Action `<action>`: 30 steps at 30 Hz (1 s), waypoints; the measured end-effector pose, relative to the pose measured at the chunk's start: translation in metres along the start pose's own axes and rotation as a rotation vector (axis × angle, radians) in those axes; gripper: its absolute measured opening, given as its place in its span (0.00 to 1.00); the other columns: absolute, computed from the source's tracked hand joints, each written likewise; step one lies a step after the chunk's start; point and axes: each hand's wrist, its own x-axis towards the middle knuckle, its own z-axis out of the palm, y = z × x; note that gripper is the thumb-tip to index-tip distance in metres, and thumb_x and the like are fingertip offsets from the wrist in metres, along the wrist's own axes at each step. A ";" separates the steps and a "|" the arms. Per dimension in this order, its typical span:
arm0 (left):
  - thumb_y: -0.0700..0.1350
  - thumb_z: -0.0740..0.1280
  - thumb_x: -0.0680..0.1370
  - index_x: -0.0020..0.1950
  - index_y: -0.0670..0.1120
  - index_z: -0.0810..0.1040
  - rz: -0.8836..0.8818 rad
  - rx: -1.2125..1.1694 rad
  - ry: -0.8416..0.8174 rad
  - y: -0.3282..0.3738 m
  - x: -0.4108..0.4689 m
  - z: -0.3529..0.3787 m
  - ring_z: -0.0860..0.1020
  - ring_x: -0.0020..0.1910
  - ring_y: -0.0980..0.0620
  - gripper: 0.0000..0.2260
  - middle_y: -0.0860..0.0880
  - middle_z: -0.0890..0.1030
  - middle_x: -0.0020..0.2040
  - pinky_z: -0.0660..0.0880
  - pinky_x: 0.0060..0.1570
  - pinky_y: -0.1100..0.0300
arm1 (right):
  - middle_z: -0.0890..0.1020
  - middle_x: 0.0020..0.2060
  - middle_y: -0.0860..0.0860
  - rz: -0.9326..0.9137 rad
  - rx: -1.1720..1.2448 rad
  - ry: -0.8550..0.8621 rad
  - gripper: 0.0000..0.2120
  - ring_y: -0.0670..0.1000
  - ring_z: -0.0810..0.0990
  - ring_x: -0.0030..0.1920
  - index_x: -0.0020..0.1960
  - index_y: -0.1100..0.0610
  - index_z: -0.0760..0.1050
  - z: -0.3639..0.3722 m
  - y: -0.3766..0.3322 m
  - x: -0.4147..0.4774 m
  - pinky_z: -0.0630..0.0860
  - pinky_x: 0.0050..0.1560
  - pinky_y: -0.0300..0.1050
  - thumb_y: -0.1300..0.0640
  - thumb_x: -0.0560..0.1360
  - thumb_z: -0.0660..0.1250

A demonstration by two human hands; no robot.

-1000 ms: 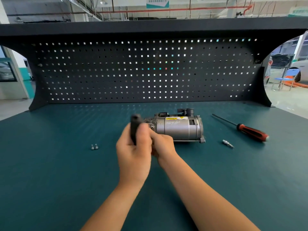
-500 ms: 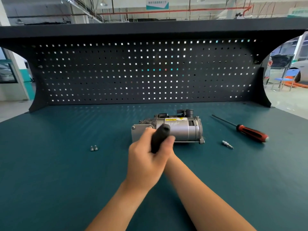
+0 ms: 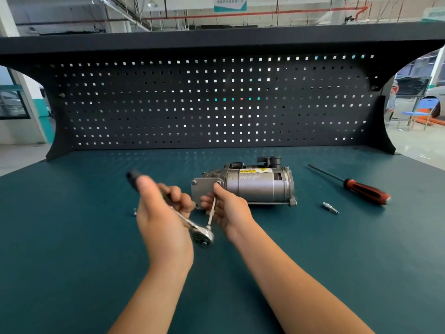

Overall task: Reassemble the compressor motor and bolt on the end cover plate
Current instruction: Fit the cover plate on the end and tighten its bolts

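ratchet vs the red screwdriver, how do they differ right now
The left hand and right hand hold the ratchet; the screwdriver lies untouched on the bench. The ratchet's grip is black, the screwdriver's red and black. The ratchet's round head carries an angled bar; the screwdriver is straight. Both have metal shafts.

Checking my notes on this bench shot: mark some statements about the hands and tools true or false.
1. The left hand grips the black-handled silver ratchet wrench. True.
2. The red-and-black screwdriver lies left of the grey cylindrical compressor motor. False: right of it.
3. The right hand pinches the ratchet's thin silver extension bar. True.
4. The small silver bit rests on top of the motor. False: it lies on the teal benchtop.
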 end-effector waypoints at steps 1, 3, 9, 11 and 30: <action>0.59 0.56 0.79 0.37 0.49 0.66 -0.040 -0.024 0.044 0.003 0.003 -0.005 0.74 0.27 0.57 0.17 0.56 0.74 0.28 0.71 0.36 0.62 | 0.82 0.27 0.49 0.019 0.025 0.003 0.11 0.44 0.80 0.26 0.41 0.59 0.74 0.000 0.000 0.000 0.74 0.32 0.36 0.54 0.78 0.62; 0.56 0.55 0.79 0.39 0.50 0.66 -0.131 -0.012 0.063 0.010 0.004 -0.014 0.79 0.36 0.58 0.14 0.55 0.78 0.34 0.71 0.45 0.57 | 0.82 0.27 0.49 0.052 0.058 -0.006 0.11 0.44 0.80 0.25 0.41 0.59 0.73 0.002 0.000 -0.001 0.75 0.29 0.35 0.54 0.79 0.62; 0.37 0.61 0.77 0.42 0.51 0.74 -0.154 0.348 -0.183 0.015 0.002 -0.032 0.79 0.49 0.60 0.10 0.60 0.81 0.40 0.70 0.49 0.51 | 0.82 0.27 0.50 0.054 0.100 0.012 0.12 0.45 0.81 0.26 0.41 0.61 0.73 0.010 0.000 -0.004 0.74 0.25 0.34 0.55 0.80 0.59; 0.39 0.63 0.78 0.46 0.51 0.76 -0.136 0.607 -0.345 0.010 -0.003 -0.039 0.77 0.41 0.66 0.07 0.62 0.80 0.36 0.71 0.47 0.56 | 0.82 0.27 0.51 0.061 0.145 0.014 0.13 0.46 0.81 0.26 0.41 0.62 0.73 0.011 0.000 -0.005 0.74 0.25 0.34 0.56 0.80 0.59; 0.58 0.59 0.76 0.61 0.62 0.68 0.175 1.349 -0.611 -0.010 -0.005 -0.046 0.74 0.33 0.58 0.14 0.59 0.75 0.32 0.66 0.30 0.67 | 0.82 0.29 0.56 0.153 0.218 0.005 0.15 0.51 0.81 0.24 0.47 0.65 0.72 0.014 -0.002 -0.001 0.76 0.23 0.39 0.52 0.80 0.60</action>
